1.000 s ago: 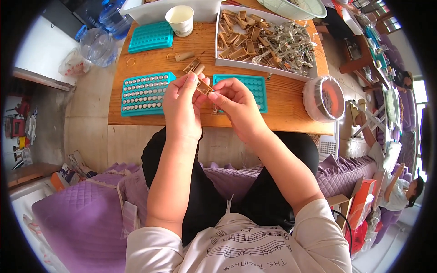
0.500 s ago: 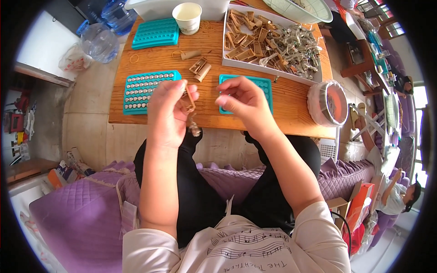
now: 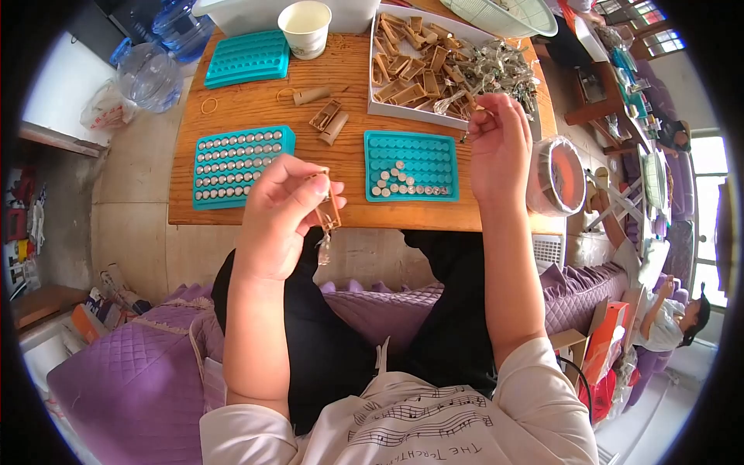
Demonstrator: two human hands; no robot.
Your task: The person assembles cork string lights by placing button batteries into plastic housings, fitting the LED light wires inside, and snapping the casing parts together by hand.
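- while the left hand point(image 3: 287, 209) pinches the case point(image 3: 328, 208) by its upper end between thumb and forefinger, its other fingers curl loosely behind; the grip probably sits at that end to leave the rest of the frame clear.
- the case is up over the near edge of the table point(image 3: 341, 218), with the left tray point(image 3: 244, 167) at 10 o'clock from it and the right tray point(image 3: 411, 147) at 2.
- its long axis stands steep, from about 11 o'clock at the pinched end to 5 at the free one; a pale clump point(image 3: 324, 249) hangs below, toward 6.
- the right hand point(image 3: 500, 147), just past 2 o'clock from the case, is over the box point(image 3: 380, 97) corner, fingers bent and tips close together; whether they hold anything i cannot tell.
- the box has brown cases point(image 3: 403, 70) toward 9 o'clock and metal bits point(image 3: 500, 70) toward 3, perhaps sorted so each is quick to find.
- rows of silver cells fill the left tray; the right has some along its 6 o'clock side, others scattered. both likely flank the hands for easy reach.
- a spare case point(image 3: 325, 116) lies at 12 o'clock, beside a brown cover point(image 3: 333, 128).
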